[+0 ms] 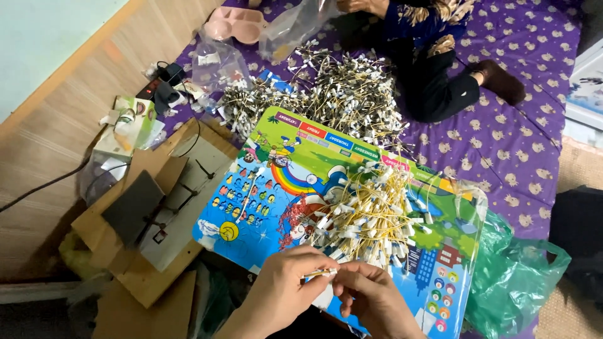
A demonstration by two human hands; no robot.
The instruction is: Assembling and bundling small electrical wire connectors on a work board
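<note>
My left hand (282, 289) and my right hand (370, 298) meet at the bottom middle, both pinching one small yellow-and-white tagged piece (319, 273) between the fingertips. Just beyond them a loose pile of the same yellow cords with white tags (367, 213) lies on a colourful cartoon-printed board (264, 194). A much larger heap of such tagged pieces (339, 94) sits further back on the purple patterned mat (502, 138).
Another person in dark clothes (433, 56) sits at the far side of the mat. A green plastic bag (515, 270) lies right of the board. Cardboard pieces (157, 207), clear bags (220, 63), a pink tray (235, 24) and a power strip (157, 85) lie left.
</note>
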